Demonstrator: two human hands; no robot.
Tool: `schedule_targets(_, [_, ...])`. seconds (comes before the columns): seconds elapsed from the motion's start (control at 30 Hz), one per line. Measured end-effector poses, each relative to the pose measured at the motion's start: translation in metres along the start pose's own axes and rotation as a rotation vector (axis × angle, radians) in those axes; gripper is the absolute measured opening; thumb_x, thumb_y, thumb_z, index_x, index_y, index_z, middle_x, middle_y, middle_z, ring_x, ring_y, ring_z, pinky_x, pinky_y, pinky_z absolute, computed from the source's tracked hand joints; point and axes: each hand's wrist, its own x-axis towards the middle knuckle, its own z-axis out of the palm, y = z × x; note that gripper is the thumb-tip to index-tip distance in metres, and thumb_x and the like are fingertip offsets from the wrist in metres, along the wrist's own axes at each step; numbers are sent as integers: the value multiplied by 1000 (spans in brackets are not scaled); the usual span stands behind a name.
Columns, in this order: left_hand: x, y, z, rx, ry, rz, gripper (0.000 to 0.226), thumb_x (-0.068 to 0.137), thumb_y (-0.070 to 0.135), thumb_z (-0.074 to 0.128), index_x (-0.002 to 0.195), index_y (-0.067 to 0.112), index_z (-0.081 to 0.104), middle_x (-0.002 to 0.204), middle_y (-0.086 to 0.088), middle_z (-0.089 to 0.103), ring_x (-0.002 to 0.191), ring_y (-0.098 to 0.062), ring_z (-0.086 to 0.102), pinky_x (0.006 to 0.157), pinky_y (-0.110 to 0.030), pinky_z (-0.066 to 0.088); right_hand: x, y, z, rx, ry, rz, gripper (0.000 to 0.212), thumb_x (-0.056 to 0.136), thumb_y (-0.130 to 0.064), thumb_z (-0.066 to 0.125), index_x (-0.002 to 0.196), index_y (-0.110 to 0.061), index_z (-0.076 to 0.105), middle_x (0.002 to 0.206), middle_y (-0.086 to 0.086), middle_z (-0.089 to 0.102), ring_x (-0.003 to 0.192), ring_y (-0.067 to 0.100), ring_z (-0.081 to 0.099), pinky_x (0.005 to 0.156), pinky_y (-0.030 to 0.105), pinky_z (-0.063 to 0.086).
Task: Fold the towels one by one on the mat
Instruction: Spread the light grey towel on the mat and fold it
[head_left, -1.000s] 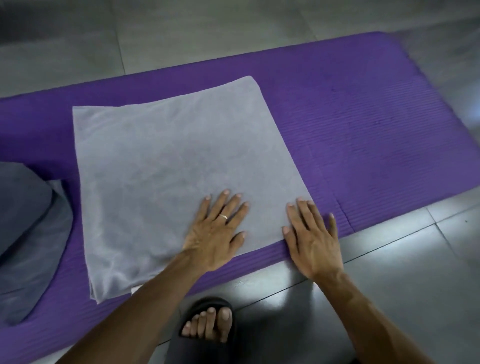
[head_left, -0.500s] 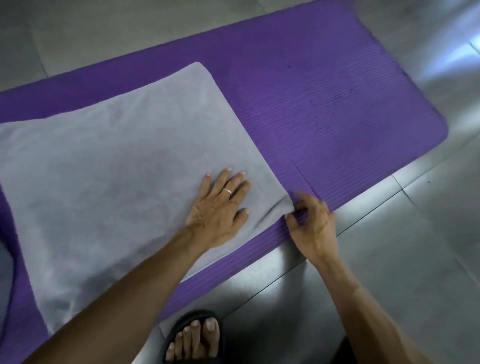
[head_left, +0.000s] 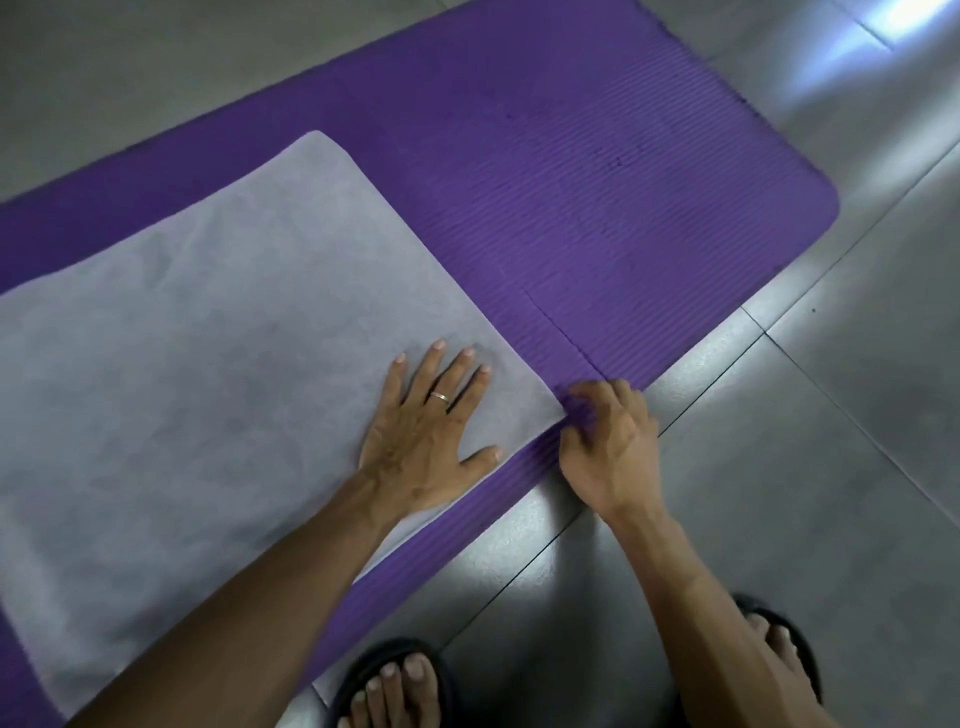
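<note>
A pale grey towel (head_left: 218, 364) lies spread flat on the purple mat (head_left: 597, 197), covering the mat's left and middle part. My left hand (head_left: 426, 436), with a ring on one finger, presses flat on the towel near its near right corner, fingers spread. My right hand (head_left: 608, 441) is curled at that corner, fingertips pinching the towel's edge where it meets the mat. The towel's left side runs out of view.
The mat lies on a glossy grey tiled floor (head_left: 805, 467) with a bright reflection at the top right. My two feet in dark sandals (head_left: 395, 686) stand on the tiles just below the mat's near edge.
The view has shifted right, so the dark pile at the left is out of sight. My right hand went from lying flat beside the towel to pinching its near right corner; the left hand stays pressed.
</note>
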Motion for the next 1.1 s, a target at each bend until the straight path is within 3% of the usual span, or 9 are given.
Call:
schedule_targets(0.07, [0,2,0,-13,9,-4,86,85,73,32,150,16,29,157,-9,27,147,-31,16,117,-57,13,-3,-19,10,-76,-16,-172,46,85,-25,43,128,-16,57,132,3,56,126,25,48,103,41,36])
schedule_targets(0.13, [-1,1,-1,-34,4,-7,85,88,72,27,149,13,32,156,-9,29,147,-30,18,116,-57,15,-7,-26,27,-238,-232,-261,55,100,-40,23,152,-21,28,159,2,24,149,23,14,119,48,11])
schedule_targets(0.23, [-7,-8,-1,-30,-11,-6,87,87,72,23,151,12,27,158,-10,25,148,-28,16,117,-56,14,-9,-1,30,-451,-363,-168,60,99,-53,0,153,-28,-10,161,-6,-13,147,19,-19,117,53,-15])
schedule_targets(0.37, [-7,-35,-4,-40,51,-96,77,90,60,33,148,9,34,156,-12,29,146,-31,19,114,-56,17,8,-7,18,-442,-272,-81,65,97,-51,-1,155,-21,1,161,0,-10,147,19,-18,117,47,-16])
schedule_targets(0.53, [12,-95,-12,-32,151,-265,68,90,50,39,142,5,44,149,-14,42,140,-33,33,110,-57,25,83,-90,60,-264,-376,-436,68,95,-49,6,154,-19,17,163,2,6,150,20,1,120,45,0])
schedule_targets(0.67, [25,-144,-16,-69,118,-401,75,90,56,30,150,10,29,158,-10,25,147,-31,15,115,-56,8,125,-82,78,-496,-400,-553,70,93,-58,11,155,-24,16,163,-3,10,150,18,7,117,60,6])
schedule_targets(0.8, [44,-178,-23,-74,110,-484,78,88,60,22,151,15,25,160,-8,19,148,-29,7,115,-58,-1,153,-88,75,-448,-311,-478,70,95,-53,13,154,-16,19,162,3,12,150,24,10,118,55,9])
schedule_targets(0.97, [54,-183,-22,-52,122,-529,80,87,63,20,153,19,19,161,-6,13,149,-30,1,117,-57,-1,211,-161,114,-459,-456,-899,63,97,-48,18,154,-21,22,162,2,14,149,21,11,118,49,11])
schedule_targets(1.1, [55,-186,-21,-80,118,-534,80,86,62,27,153,20,19,162,-6,11,149,-31,-1,117,-56,-3,284,-179,127,-575,-424,-710,67,96,-58,17,155,-28,7,164,0,3,150,21,2,117,60,4])
